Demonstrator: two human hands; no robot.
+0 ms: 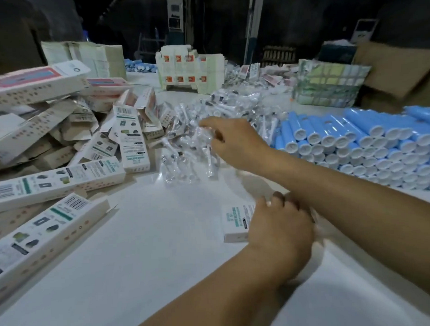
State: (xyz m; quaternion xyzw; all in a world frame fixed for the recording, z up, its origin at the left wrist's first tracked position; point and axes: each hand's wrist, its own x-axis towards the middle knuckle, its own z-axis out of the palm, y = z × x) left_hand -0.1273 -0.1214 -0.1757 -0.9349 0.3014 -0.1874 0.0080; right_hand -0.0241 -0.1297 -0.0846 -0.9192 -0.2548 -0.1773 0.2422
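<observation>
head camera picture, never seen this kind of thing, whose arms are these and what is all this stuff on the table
It is one picture from a camera worn on a person's head, looking forward and down at their own bare hands; no machine is involved. The left hand holds a small white box on the white table. The right hand reaches across into a pile of clear packets, fingers curled on them. Left of that lie long printed boxes; on the right, stacked blue tubes with white caps. More cartons stand behind, blurred.
</observation>
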